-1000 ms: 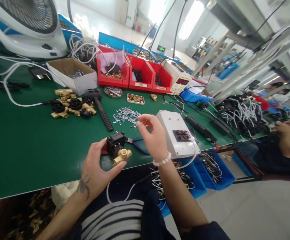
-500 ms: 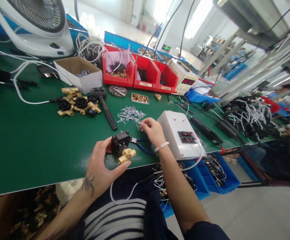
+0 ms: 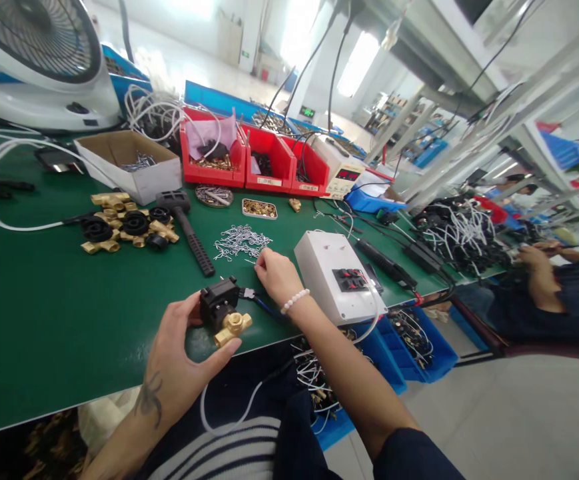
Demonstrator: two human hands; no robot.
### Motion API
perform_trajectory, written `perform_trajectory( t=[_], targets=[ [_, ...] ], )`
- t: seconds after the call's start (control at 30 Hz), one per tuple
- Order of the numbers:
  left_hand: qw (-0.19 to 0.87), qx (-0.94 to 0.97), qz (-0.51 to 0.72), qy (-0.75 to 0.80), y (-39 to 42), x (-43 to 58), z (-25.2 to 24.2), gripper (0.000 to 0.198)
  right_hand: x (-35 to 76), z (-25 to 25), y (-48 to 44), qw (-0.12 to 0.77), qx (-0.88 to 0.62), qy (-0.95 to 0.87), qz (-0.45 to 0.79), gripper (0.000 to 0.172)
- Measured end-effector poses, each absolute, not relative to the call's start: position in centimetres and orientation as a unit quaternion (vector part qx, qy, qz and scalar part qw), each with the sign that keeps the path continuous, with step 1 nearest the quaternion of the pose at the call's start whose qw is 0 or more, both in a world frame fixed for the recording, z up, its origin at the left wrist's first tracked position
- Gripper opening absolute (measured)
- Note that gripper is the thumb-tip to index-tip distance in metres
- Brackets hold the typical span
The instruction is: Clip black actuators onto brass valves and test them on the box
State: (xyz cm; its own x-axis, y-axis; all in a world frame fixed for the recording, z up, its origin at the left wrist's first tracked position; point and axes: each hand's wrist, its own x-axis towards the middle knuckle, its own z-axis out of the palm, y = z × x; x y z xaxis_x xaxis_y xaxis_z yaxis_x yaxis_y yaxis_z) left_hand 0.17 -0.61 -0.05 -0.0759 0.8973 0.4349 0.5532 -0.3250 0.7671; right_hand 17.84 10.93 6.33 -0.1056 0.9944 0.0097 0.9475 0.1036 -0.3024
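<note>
My left hand (image 3: 182, 340) is wrapped round a valve with a black housing (image 3: 219, 297) and a brass body (image 3: 234, 323), near the table's front edge. A white cable loops below it. My right hand (image 3: 276, 277) is closed in a pinch on a small metal clip (image 3: 250, 261), whose thin end sticks out to the left of the fingertips. Just beyond lies a loose pile of silver clips (image 3: 242, 241). Between the valve and my right wrist rest pliers with blue handles (image 3: 264, 305), partly hidden by the hand.
A black hammer (image 3: 189, 230) lies left of the clips, beside brass fittings (image 3: 112, 203). Red bins (image 3: 269, 181), a white carton (image 3: 162, 180) and a fan (image 3: 54, 73) stand behind. A white switch box (image 3: 319, 267) sits right of my hand. Another person's hands (image 3: 536, 257) show far right.
My right hand has drawn slightly back from the clip pile, with a clip now showing in its fingertips. My left hand still holds the valve. The whole view has shifted.
</note>
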Motion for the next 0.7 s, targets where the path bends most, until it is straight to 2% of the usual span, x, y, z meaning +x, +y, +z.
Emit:
perform_trajectory(
  t=[0.17,0.27,0.37,0.43,0.53,0.6,0.7],
  targets=[
    [0.175,0.661,0.481,0.548,-0.7,0.1,-0.2,0.069,21.9,11.5,12.7,0.163,-0.7,-0.694,0.035,0.005],
    [0.175,0.661,0.48,0.55,-0.6,0.2,-0.2,0.07,25.1,14.4,14.8,0.225,-0.734,-0.64,-0.022,0.014],
    [0.173,0.659,0.482,0.551,-0.5,0.3,-0.2,0.069,27.1,15.7,15.8,0.301,-0.735,-0.607,-0.015,0.019],
    [0.17,0.66,0.486,0.547,-0.5,0.3,-0.1,0.069,27.4,15.6,15.2,0.36,-0.71,-0.603,0.04,0.017],
    [0.17,0.663,0.488,0.541,-0.6,0.2,-0.2,0.069,26.2,14.6,13.1,0.442,-0.631,-0.605,0.202,0.013],
    [0.167,0.663,0.491,0.54,-0.7,0.2,-0.3,0.068,24.8,13.7,11.3,0.462,-0.56,-0.608,0.322,0.012],
    [0.168,0.655,0.504,0.537,-0.8,0.1,-0.5,0.067,22.7,12.7,8.8,0.461,-0.468,-0.592,0.467,0.02]
  ],
)
